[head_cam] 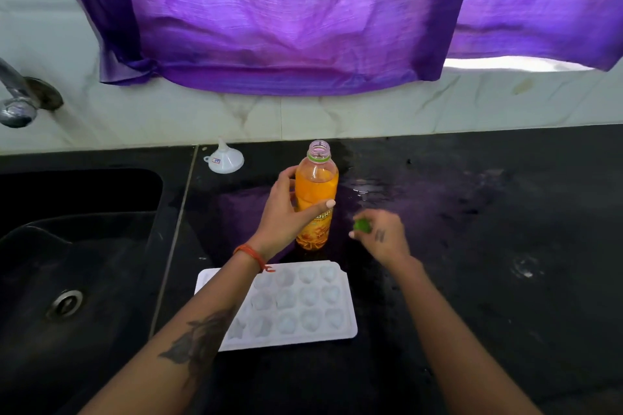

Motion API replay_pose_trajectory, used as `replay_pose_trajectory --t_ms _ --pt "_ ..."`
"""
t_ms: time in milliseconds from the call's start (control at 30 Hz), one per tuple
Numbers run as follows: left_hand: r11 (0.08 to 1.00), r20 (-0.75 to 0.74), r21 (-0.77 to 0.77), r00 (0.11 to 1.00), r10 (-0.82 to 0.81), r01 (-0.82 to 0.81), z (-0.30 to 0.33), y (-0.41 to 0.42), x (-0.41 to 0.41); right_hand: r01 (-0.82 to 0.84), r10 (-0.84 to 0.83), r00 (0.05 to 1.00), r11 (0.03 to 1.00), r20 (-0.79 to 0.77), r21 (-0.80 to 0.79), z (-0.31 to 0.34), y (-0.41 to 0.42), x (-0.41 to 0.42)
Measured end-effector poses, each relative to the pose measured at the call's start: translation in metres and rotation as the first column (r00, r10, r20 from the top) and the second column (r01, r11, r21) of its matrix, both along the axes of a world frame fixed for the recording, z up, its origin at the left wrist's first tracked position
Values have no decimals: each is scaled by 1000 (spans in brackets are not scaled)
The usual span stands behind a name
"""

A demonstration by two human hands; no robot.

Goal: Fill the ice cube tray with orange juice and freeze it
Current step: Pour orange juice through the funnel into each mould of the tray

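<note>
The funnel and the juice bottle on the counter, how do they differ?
The funnel is white and small; the juice bottle is taller, clear and shows orange drink. The funnel sits mouth-down with its spout up, untouched; the bottle stands upright, uncapped, gripped by the left hand. The right hand holds a green cap. Both stand on the black counter.

We see an uncapped orange juice bottle (316, 194) standing upright, just beyond a white, empty ice cube tray (296, 305) lying flat nearer us.
</note>
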State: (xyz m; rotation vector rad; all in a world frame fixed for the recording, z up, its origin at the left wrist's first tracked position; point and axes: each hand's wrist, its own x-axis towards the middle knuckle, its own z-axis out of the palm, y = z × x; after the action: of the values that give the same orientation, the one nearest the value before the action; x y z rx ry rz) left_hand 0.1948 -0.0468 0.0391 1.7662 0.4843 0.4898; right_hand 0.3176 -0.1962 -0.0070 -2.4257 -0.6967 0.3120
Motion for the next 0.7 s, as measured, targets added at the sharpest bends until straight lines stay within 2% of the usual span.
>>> replay_pose_trajectory --t_ms 133,267,333,400,467,500,600,700 --pt "998 -14 -45 999 -35 34 -3 2 -2 -84 96 992 986 80 -146 -20 1 -4" --pt "975 -95 -91 973 -209 201 -3 21 -12 -222 212 975 952 -70 -211 -8 2 0" --pt "980 -148 -104 971 -186 171 -3 41 -18 -282 274 957 957 -101 -74 8 6 0" --pt "999 -164 -20 986 -36 33 -5 66 -19 -307 327 939 936 -105 174 26 13 -6" --pt "974 -175 213 977 118 -80 -8 96 -15 -274 359 921 873 -150 403 40 21 -17" --pt "931 -176 345 967 185 -116 -10 111 -11 -235 359 916 844 -182 482 45 25 -23" --pt "809 -220 565 915 338 -163 -16 159 6 -136 331 920 772 -211 621 53 39 -40" --pt "785 -292 603 876 383 -142 -26 198 23 -92 236 961 768 -146 634 50 50 -50"
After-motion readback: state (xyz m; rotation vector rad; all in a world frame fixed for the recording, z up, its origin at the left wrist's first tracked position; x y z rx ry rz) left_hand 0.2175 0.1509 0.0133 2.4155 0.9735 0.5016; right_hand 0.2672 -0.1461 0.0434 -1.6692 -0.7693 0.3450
